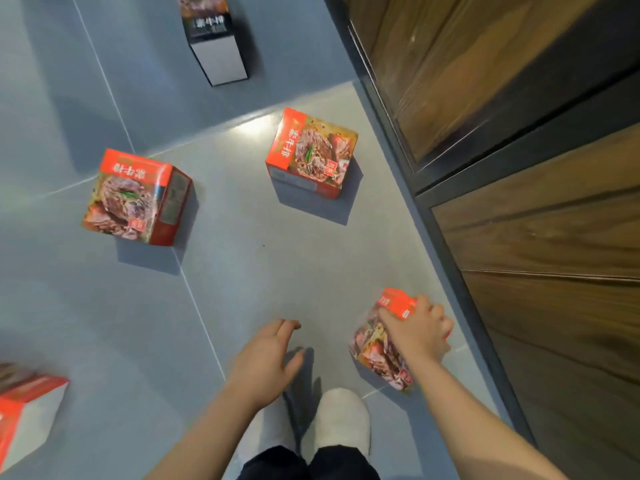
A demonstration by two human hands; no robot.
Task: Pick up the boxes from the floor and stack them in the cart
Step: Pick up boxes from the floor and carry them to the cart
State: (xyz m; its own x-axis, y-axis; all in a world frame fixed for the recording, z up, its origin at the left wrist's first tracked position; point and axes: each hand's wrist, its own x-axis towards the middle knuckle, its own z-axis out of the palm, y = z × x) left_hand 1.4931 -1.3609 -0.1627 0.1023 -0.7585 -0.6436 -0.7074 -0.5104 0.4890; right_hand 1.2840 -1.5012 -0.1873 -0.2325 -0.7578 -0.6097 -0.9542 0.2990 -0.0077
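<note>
item: our right hand [415, 329], fingers curled over the top edge of a red box [379, 344] with a meat picture on its face. the box stands tilted on the grey tiled floor [242, 271], close beside the dark base of the wooden cabinet [519, 168] that runs along our right.

item: our left hand [268, 355], held low over the floor with fingers relaxed and loosely spread, holding nothing. it sits just left of the gripped box, apart from it.

item: second red box [310, 152], flat on the floor ahead of the right hand, well apart from it, picture face up.

item: third red box [136, 197], on the floor ahead and to the left of the left hand, well apart.

item: fourth box [24, 410], red with a pale side, at the far left edge beyond the left hand, partly cut off.

item: fifth box [214, 36], dark with a pale side, farthest ahead of both hands, top cut off.

item: our feet in pale slippers [337, 420], below and between the two forearms.
</note>
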